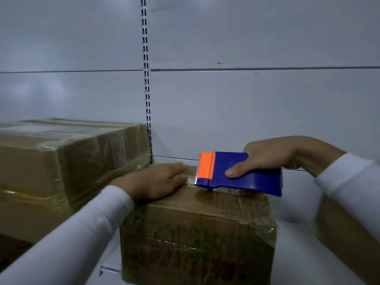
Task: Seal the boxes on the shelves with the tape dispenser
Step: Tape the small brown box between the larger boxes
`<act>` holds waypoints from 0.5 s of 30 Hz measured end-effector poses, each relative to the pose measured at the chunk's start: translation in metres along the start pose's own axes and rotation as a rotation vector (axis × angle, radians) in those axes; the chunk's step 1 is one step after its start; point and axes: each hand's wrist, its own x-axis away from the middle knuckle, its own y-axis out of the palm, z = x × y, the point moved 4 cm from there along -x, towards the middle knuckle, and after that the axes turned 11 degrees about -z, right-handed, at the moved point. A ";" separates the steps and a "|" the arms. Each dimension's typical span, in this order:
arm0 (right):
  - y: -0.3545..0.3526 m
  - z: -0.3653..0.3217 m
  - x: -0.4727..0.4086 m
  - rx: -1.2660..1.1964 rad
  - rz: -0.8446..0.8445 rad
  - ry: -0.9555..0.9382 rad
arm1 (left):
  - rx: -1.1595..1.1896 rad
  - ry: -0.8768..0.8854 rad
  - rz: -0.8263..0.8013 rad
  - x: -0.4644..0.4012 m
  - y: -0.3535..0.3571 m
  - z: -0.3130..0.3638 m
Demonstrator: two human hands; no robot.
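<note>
Dispenser (242, 173): blue plastic, orange toothed edge | box (197, 233): creased cardboard, glossy tape

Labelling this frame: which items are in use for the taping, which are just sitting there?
In use:
- tape dispenser, gripped by right hand
- small box, left hand flat on top

Just there:
- large wrapped box at left
- box at right edge
- slotted upright

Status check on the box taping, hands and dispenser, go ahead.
Left hand flat on small box top. Right hand grips tape dispenser, blade end down on box. Nothing in the way.
</note>
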 end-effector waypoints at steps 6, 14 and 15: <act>0.000 0.007 0.009 0.030 0.003 0.016 | 0.064 0.044 -0.041 0.001 0.010 -0.008; -0.010 0.089 0.067 -0.146 -0.117 0.099 | 0.051 0.075 -0.066 0.005 0.007 -0.007; -0.005 0.098 0.068 -0.186 -0.125 0.088 | 0.041 0.076 -0.068 0.004 0.007 -0.007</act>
